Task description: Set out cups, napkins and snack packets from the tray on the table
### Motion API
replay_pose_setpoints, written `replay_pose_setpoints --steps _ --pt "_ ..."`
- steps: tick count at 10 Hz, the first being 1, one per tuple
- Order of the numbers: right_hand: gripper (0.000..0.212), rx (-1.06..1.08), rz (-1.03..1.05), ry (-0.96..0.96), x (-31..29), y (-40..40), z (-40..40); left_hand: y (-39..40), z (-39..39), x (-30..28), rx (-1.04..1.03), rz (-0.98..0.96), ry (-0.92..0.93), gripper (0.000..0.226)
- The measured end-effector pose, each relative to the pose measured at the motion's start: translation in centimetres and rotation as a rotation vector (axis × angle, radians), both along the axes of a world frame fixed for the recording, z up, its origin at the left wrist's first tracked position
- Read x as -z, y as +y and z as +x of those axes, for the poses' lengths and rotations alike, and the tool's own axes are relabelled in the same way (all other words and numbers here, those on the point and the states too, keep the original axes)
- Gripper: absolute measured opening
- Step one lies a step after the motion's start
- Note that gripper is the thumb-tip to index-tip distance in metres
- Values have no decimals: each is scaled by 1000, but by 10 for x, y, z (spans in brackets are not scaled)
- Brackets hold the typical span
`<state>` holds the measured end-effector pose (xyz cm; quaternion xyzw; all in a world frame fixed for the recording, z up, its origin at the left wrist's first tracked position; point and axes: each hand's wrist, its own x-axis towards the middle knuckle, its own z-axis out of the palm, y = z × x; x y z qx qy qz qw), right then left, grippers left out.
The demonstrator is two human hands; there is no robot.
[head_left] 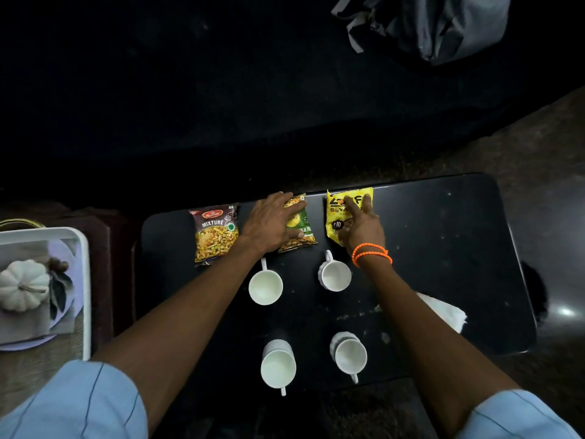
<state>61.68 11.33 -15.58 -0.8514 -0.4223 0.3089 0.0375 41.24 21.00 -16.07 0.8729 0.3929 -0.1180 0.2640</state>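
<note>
Three snack packets lie in a row along the far edge of the black table [443, 248]. The brown Mixture packet [215, 236] is at the left and nothing touches it. My left hand [270, 221] lies flat on the green packet [300, 231] in the middle. My right hand [361, 224], with orange bands at the wrist, rests its spread fingers on the yellow packet [343, 204]. Several white cups stand nearer me: two behind [265, 286] [335, 275] and two in front [278, 365] [349, 356]. A white napkin [443, 312] pokes out from under my right forearm.
A white tray [83, 280] stands at the left on a side surface, holding a lilac plate, grey cloth and a small white pumpkin [22, 285]. A grey bag [443, 26] lies on the dark sofa beyond the table.
</note>
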Motion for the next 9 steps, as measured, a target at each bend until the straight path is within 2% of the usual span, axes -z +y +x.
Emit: replay_pose_setpoints --steps 4,6,7,9 --pt "76 -64 -20 -62 0 6 7 2 2 -2 59 29 -7 82" --pt "77 -98 4 -135 -1 -4 10 -5 -11 -1 21 82 -71 73" --pt "80 -97 62 -206 -10 -9 5 -11 -19 -5 -10 88 -83 71" --pt "71 -240 269 -356 -40 7 -8 -4 -27 -33 -68 204 -154 79"
